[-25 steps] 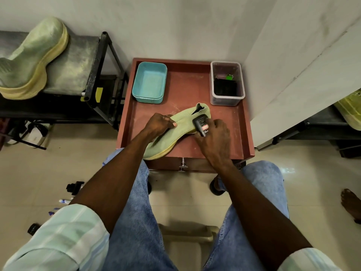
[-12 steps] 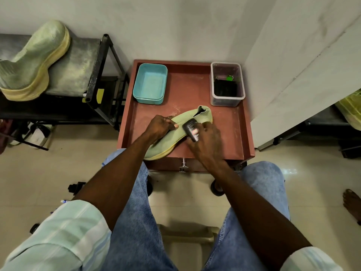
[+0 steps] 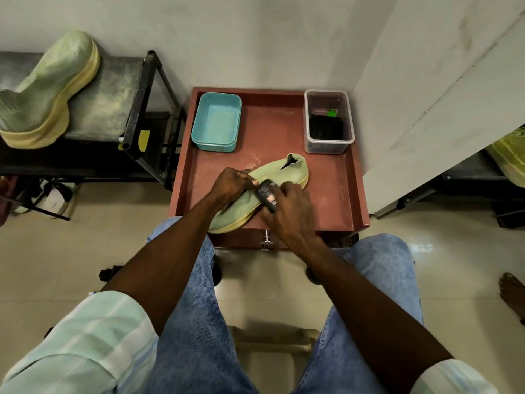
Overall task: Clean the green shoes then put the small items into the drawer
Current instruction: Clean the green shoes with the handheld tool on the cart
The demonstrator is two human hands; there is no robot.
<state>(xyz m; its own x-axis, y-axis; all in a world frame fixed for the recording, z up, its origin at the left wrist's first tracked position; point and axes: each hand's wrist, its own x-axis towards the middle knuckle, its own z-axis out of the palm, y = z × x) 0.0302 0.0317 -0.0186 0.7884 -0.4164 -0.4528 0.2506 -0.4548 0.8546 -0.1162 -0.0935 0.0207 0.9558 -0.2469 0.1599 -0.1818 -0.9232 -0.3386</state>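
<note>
The right hand (image 3: 287, 211) is gripping a small dark brush (image 3: 266, 194), its fingers curled round it, and is pressing it against the green shoe (image 3: 272, 174). The left hand (image 3: 230, 183) is holding the shoe's upper side, fingers bent over it. The shoe is lying on the red tray table (image 3: 329, 194) — between a teal tub (image 3: 216, 122) and a clear container (image 3: 329, 120) behind it. 1 more green shoe (image 3: 48, 89) is sitting on the rack (image 3: 142, 89) at the left.

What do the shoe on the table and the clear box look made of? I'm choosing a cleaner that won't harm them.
Shoe: apparently soft knit fabric, matte, with a fine woven texture; the pale yellow sole edge looks like rubber or foam. Clear box: likely plastic, since its see-through, slightly cloudy walls show dark contents.
</note>
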